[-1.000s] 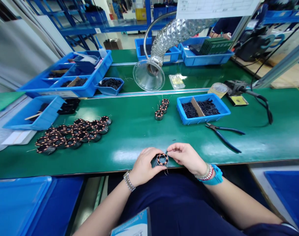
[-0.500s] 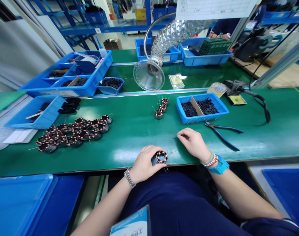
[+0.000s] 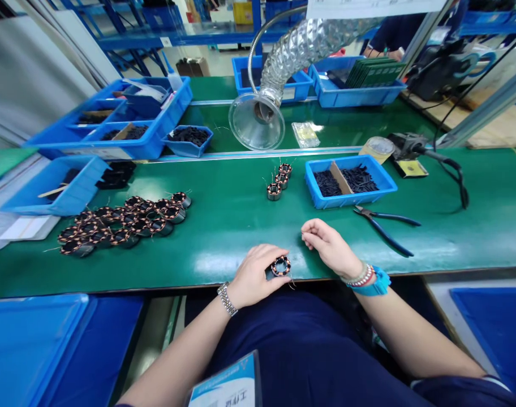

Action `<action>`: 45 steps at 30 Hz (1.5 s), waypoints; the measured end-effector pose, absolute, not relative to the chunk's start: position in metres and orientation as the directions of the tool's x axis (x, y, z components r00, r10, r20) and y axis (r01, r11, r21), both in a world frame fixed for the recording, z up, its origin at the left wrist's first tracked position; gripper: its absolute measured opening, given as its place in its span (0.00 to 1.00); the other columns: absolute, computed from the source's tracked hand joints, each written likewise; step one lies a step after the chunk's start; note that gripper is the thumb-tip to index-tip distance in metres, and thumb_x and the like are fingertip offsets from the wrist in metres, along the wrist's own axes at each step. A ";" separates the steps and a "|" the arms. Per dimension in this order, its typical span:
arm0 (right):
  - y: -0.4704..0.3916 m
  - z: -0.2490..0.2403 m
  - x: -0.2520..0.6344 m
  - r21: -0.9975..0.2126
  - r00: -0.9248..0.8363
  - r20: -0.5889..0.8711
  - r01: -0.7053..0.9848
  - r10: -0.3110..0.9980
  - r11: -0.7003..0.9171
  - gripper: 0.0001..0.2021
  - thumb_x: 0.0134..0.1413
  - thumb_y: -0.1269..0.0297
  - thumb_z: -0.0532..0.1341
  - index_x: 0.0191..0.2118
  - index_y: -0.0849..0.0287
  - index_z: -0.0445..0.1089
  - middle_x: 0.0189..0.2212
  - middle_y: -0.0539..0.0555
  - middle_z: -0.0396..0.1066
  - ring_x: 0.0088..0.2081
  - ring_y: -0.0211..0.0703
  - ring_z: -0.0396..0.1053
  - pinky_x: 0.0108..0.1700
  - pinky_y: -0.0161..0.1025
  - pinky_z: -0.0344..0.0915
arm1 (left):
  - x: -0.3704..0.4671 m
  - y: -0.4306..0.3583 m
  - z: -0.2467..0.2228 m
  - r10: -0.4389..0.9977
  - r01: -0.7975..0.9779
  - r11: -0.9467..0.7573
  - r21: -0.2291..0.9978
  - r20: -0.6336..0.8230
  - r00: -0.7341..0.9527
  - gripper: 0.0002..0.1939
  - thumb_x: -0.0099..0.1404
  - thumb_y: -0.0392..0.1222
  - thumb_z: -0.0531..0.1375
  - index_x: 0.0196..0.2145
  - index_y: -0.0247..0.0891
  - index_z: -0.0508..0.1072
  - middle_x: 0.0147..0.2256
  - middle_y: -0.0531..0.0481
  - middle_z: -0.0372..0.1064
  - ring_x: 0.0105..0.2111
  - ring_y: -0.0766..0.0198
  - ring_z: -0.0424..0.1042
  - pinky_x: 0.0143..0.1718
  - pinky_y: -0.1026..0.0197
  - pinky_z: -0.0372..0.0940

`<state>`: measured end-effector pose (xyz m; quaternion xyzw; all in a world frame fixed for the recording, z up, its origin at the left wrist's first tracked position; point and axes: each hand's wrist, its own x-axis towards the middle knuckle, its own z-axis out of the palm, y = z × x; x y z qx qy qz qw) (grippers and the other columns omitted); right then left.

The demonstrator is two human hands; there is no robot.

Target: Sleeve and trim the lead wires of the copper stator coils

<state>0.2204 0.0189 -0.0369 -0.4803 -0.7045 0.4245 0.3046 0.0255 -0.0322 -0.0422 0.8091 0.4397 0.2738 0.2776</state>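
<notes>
My left hand is closed around a motor stator, a ring with copper windings and thin loose wire ends, held upright at the table's front edge. To its right, my right hand hovers over the green top with thumb and forefinger pinched. A thin dark piece showed at those fingertips a moment ago; now it is mostly hidden. Three more stators stand in a short row farther back. Short black tubes fill a divided blue bin behind my right hand. Cutting pliers lie with handles apart.
Many stators stand grouped at the left. Blue trays of dark parts are behind them. A clear fume hood on a foil duct hangs over the back. A tape roll and a corded tool sit at the right.
My left hand and its stator have shifted slightly right. My right hand has drawn a little left, and the dark piece at its fingertips shows less. The view has tilted down slightly.
</notes>
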 end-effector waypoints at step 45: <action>-0.002 -0.041 0.207 -0.944 -0.357 0.134 0.237 0.924 0.228 0.05 0.50 0.65 0.57 0.32 0.58 0.69 0.30 0.53 0.68 0.33 0.38 0.66 0.36 0.38 0.63 | 0.025 -0.032 -0.044 0.857 0.550 -0.470 0.690 0.207 0.472 0.22 0.54 0.47 0.60 0.46 0.40 0.64 0.42 0.46 0.66 0.43 0.59 0.64 0.45 0.54 0.58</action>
